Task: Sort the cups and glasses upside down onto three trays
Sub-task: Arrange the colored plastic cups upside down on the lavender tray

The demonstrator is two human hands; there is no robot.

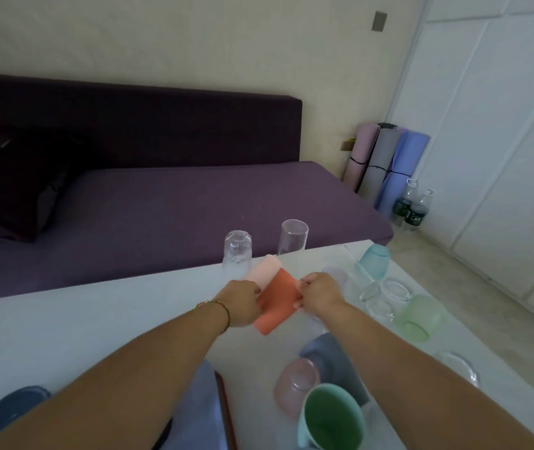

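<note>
On the table (96, 319) an orange cup (278, 302) is gripped by left hand (243, 300) and right hand (319, 293); with a green mug (330, 417) seen upright, much sorting is judged outstanding.

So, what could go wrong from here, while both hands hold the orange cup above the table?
1. The left hand and right hand grip the orange cup tilted, just in front of the pink cup, the ribbed clear glass and the tall clear glass at the far edge of the table. A forward push could knock one off.
2. The right forearm runs close beside the green mug and pink glass. A careless sweep might tip them.
</note>
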